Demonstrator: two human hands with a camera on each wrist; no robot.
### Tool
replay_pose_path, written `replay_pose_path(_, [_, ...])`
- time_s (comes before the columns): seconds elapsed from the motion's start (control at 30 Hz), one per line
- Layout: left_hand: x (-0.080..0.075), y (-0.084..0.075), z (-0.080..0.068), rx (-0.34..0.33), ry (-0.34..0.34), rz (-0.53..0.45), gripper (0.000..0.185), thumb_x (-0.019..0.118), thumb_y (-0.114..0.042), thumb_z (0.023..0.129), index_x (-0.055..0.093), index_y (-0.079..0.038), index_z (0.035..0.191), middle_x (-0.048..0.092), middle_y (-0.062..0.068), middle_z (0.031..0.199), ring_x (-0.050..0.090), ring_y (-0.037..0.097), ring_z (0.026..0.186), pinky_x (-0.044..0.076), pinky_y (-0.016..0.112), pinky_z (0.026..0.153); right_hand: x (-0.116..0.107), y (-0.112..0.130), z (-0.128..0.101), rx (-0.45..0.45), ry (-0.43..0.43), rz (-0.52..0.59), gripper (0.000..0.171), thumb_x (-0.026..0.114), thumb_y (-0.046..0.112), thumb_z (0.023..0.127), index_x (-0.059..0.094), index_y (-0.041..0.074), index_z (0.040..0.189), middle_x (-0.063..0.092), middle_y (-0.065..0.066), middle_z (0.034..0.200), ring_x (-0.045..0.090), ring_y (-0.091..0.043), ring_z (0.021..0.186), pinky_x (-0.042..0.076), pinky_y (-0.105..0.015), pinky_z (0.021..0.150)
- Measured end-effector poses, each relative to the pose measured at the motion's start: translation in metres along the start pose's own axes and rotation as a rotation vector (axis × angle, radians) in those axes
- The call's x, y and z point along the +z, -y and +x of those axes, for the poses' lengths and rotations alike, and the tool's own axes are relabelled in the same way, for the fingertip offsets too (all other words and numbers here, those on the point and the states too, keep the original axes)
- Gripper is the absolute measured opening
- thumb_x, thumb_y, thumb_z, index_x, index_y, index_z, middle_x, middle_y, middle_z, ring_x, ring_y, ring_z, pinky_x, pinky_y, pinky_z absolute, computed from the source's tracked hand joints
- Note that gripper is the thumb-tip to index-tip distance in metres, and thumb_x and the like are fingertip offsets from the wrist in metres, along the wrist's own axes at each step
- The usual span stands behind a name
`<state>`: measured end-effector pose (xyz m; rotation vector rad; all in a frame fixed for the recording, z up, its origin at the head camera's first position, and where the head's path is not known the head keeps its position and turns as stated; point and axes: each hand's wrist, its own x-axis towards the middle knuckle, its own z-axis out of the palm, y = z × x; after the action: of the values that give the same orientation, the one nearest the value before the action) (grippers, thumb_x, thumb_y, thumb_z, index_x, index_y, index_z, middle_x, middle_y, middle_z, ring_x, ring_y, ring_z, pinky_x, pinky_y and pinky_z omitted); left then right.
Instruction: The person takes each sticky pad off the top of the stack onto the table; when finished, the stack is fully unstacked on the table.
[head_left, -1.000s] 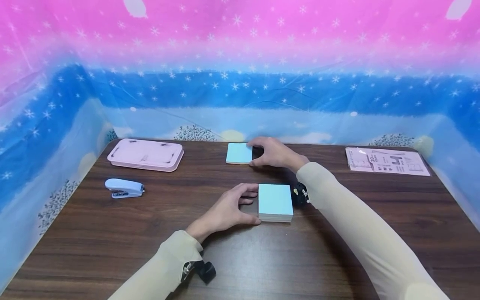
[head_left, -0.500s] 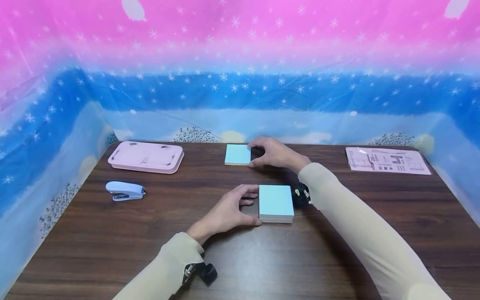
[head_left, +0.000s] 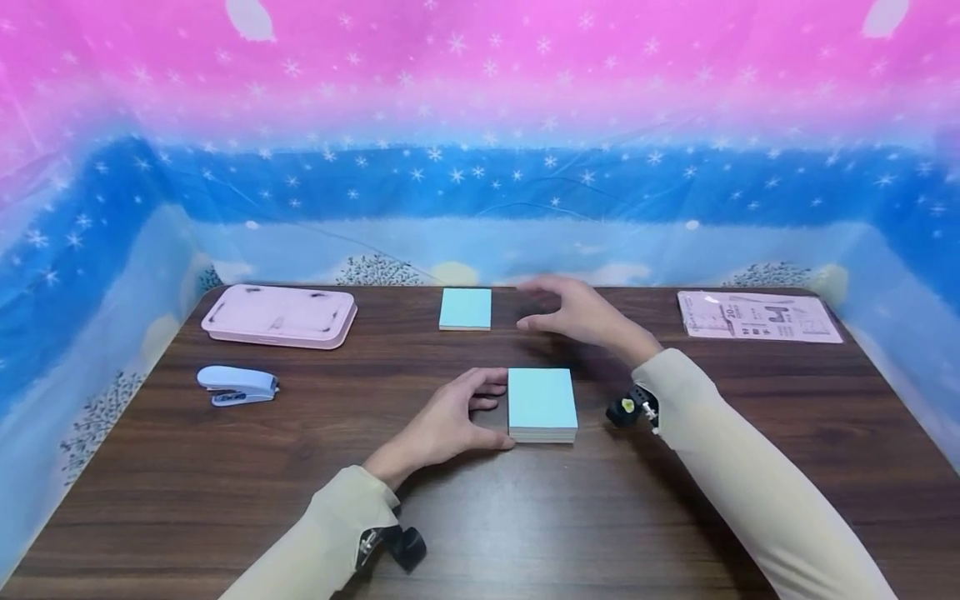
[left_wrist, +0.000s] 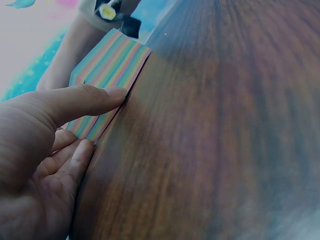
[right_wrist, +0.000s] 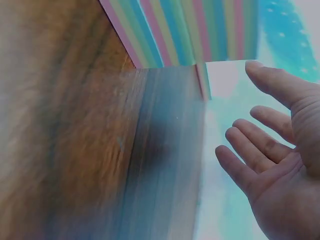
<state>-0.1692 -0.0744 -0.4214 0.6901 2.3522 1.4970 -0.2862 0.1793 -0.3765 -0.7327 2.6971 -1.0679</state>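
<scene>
A thick stack of sticky notes (head_left: 542, 398), pale blue-green on top, sits mid-table. Its sides show pink, yellow, green and blue bands in the left wrist view. My left hand (head_left: 446, 421) holds it at the left, thumb at the near corner and fingers by the far corner. In that wrist view the thumb lies against the banded side (left_wrist: 112, 62). A thin sticky note pad (head_left: 465, 309) of the same colour lies at the table's back edge. To its right, apart from it, is my right hand (head_left: 581, 312), holding nothing, fingers loosely extended.
On the left stand a pink pencil case (head_left: 279, 317) and, nearer, a light blue stapler (head_left: 237, 386). A flat pink printed packet (head_left: 759, 317) lies at the back right. Patterned cloth (head_left: 480, 183) hangs behind the table and at its sides.
My right hand has let go of the thin pad and moved right, away from it. The pad stays at the back edge. My left hand keeps its place at the stack.
</scene>
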Motion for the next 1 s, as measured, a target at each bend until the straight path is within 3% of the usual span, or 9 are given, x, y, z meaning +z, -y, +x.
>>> replay_pose_path(0.2, [0.0,0.001,0.0,-0.007,0.003,0.007,0.084,0.094,-0.011,0.08,0.052,-0.003,0.153,0.059,0.011,0.146,0.064,0.031,0.127,0.055,0.037,0.108,-0.007,0.002,-0.025,-0.033,-0.065,0.064,0.064,0.08,0.038,0.097,0.059,0.009,0.151,0.06,-0.009,0.149,0.053,-0.032,0.138,0.044,-0.055,0.117])
replay_pose_path(0.37, [0.0,0.001,0.0,-0.006,-0.003,0.004,0.085,0.094,-0.011,0.08,0.052,-0.003,0.153,0.06,0.011,0.145,0.064,0.031,0.127,0.055,0.037,0.108,-0.008,0.004,-0.044,-0.041,-0.102,0.07,0.061,0.08,0.041,0.097,0.062,0.015,0.149,0.063,-0.006,0.147,0.057,-0.028,0.135,0.046,-0.052,0.116])
replay_pose_path(0.5, [0.001,0.001,0.0,-0.006,-0.007,0.002,0.086,0.095,-0.011,0.079,0.052,-0.003,0.153,0.061,0.012,0.144,0.065,0.031,0.127,0.055,0.037,0.108,-0.008,0.007,-0.059,-0.034,-0.114,0.057,0.06,0.079,0.043,0.097,0.062,0.019,0.149,0.064,-0.002,0.145,0.057,-0.025,0.135,0.047,-0.052,0.115])
replay_pose_path(1.0, [0.002,0.0,0.001,-0.003,-0.01,0.006,0.086,0.094,-0.011,0.08,0.051,-0.004,0.154,0.062,0.013,0.14,0.065,0.032,0.126,0.055,0.04,0.108,-0.005,0.009,-0.104,-0.06,-0.142,0.096,0.054,0.078,0.033,0.1,0.063,0.016,0.148,0.063,-0.004,0.145,0.059,-0.025,0.133,0.049,-0.056,0.112])
